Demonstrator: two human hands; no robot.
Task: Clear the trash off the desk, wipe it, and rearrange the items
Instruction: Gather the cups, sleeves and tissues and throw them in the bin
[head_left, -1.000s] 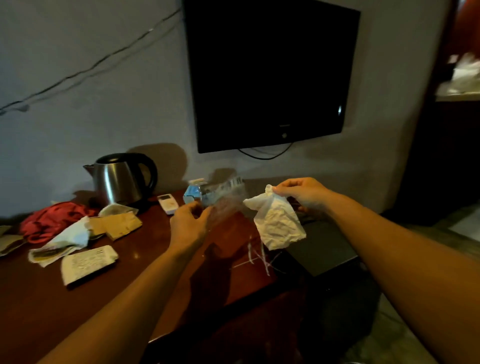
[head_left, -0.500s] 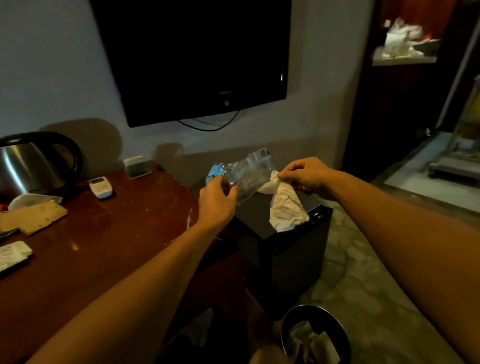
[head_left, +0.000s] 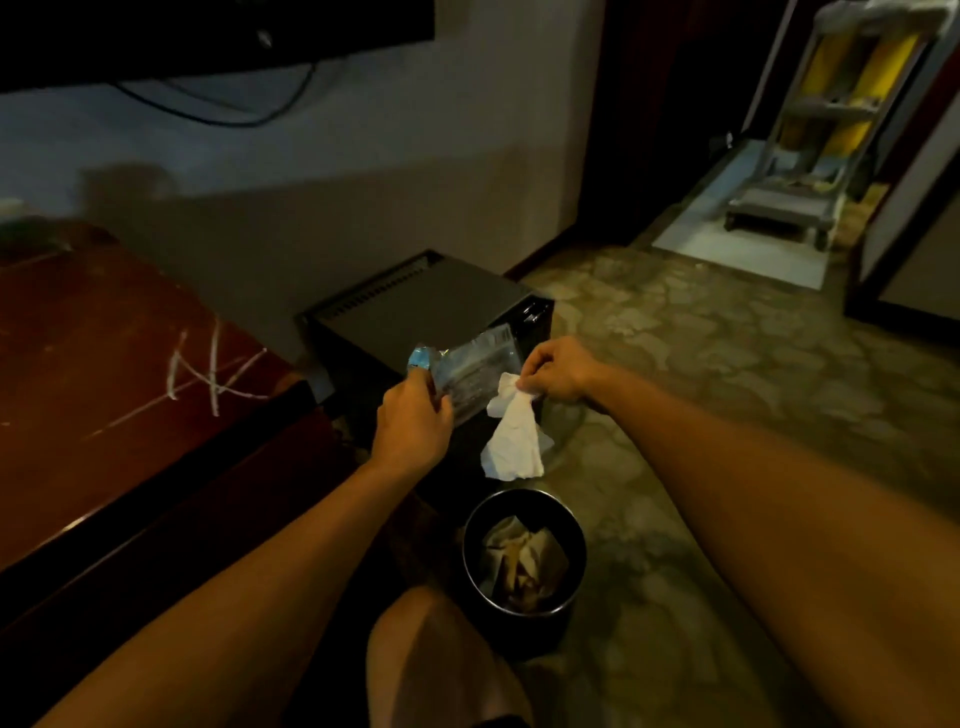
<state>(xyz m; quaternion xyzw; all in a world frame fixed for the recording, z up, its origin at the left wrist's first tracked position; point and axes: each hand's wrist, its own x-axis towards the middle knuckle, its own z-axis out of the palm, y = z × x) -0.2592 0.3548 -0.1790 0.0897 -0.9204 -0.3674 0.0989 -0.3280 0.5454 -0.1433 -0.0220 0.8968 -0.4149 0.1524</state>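
1. The trash is in two pieces, both held up in the air above the black bin (head_left: 524, 551) on the floor: a clear plastic bottle (head_left: 470, 371) with a blue cap, and a white tissue (head_left: 514, 441).
2. The left hand (head_left: 413, 423) has its fingers curled round the bottle near the cap end. The right hand (head_left: 556, 369) pinches the top of the tissue, which hangs down loose.
3. The bottle looks squashed and empty, so I think it is very light and a bit slippery. Holding it round the neck seems safest.
4. The tissue is soft and floppy. I think it could drift sideways when dropped, so it should go low over the bin first.
5. The desk (head_left: 119, 374) is cut off at the left edge, so I cannot see what else lies on it. The bottle's label is too blurry to read. The bin already holds crumpled paper, but its bottom is hidden.
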